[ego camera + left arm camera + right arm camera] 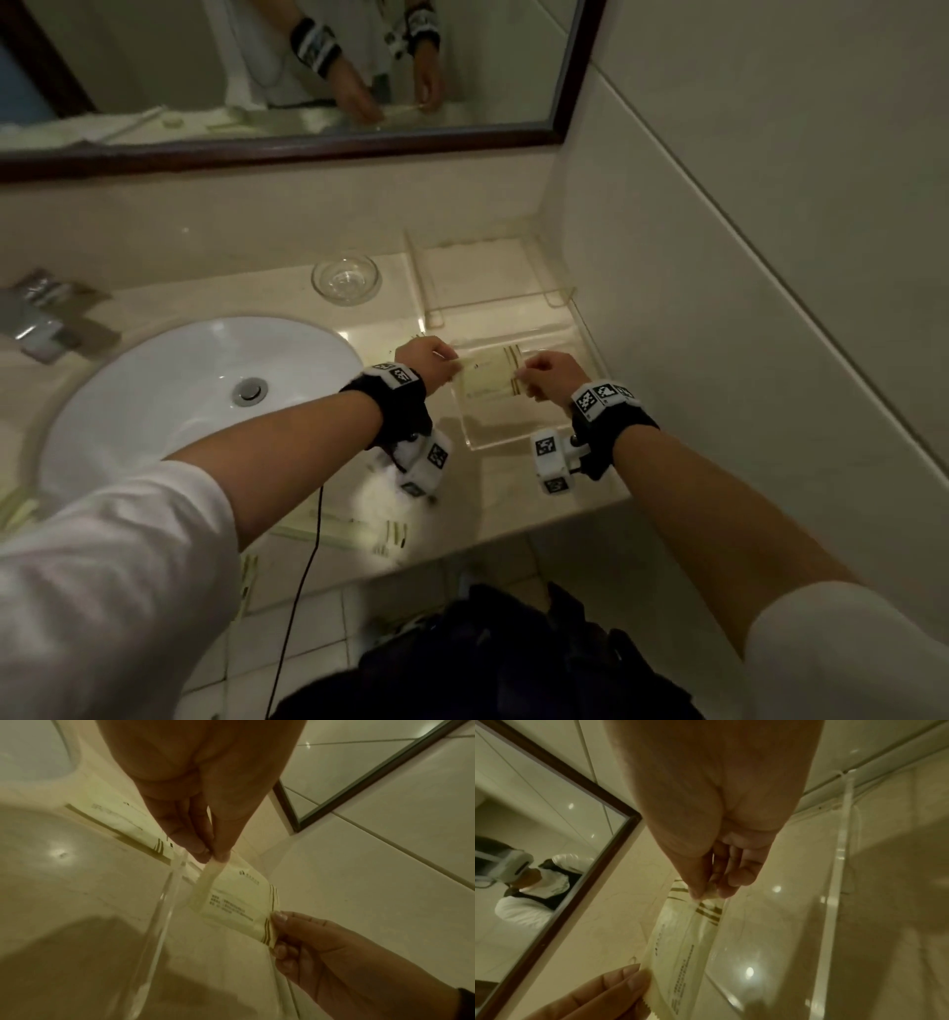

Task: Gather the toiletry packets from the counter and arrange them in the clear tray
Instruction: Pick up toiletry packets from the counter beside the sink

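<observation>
The person's white sleeves point(102, 565) are nearest, and from them both forearms reach out over the beige counter point(513, 503) toward the far right corner. The left hand point(423, 360) pinches the left end of a pale yellow packet point(488, 380) between thumb and fingertips point(203, 850), and the right hand point(549, 372) pinches the right, striped end in the same narrow way. The packet is stretched flat between the two hands, just over the near part of the clear tray point(575, 318), which stands on the counter against the right wall. I cannot tell if the packet already touches the tray floor. More packets point(349, 529) lie on the near edge of the counter, under the left wrist, and another long one point(115, 821) lies on the counter just beside the tray's left wall. To the left is the white sink point(179, 401) with its faucet point(46, 318) far left. A small glass bowl point(346, 277) stands between the sink and the tray, on the far side. The mirror point(308, 77) hangs on the far wall.
</observation>
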`<move>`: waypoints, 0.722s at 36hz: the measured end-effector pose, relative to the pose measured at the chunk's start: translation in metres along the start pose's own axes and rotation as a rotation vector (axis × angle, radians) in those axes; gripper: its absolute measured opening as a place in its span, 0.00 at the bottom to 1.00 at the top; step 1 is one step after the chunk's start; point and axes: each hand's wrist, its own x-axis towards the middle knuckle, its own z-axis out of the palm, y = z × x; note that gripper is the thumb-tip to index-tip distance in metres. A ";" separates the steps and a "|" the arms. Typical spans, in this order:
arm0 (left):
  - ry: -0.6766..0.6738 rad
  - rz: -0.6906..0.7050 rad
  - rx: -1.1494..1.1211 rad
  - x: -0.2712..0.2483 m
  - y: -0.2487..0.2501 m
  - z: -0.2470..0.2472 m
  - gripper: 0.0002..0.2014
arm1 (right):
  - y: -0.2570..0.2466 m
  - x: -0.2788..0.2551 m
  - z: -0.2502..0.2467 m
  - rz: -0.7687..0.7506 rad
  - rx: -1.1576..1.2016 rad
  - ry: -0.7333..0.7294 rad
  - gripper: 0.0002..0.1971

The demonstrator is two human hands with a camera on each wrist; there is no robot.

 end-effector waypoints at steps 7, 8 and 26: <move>-0.014 -0.114 0.042 0.024 0.010 0.005 0.08 | 0.002 0.039 -0.009 0.107 -0.096 -0.129 0.14; -0.017 -0.126 0.049 0.027 0.011 0.007 0.08 | 0.004 0.044 -0.010 0.114 -0.113 -0.131 0.14; -0.033 -0.087 0.406 0.049 0.019 0.021 0.10 | -0.005 0.073 -0.013 0.245 -0.421 -0.246 0.17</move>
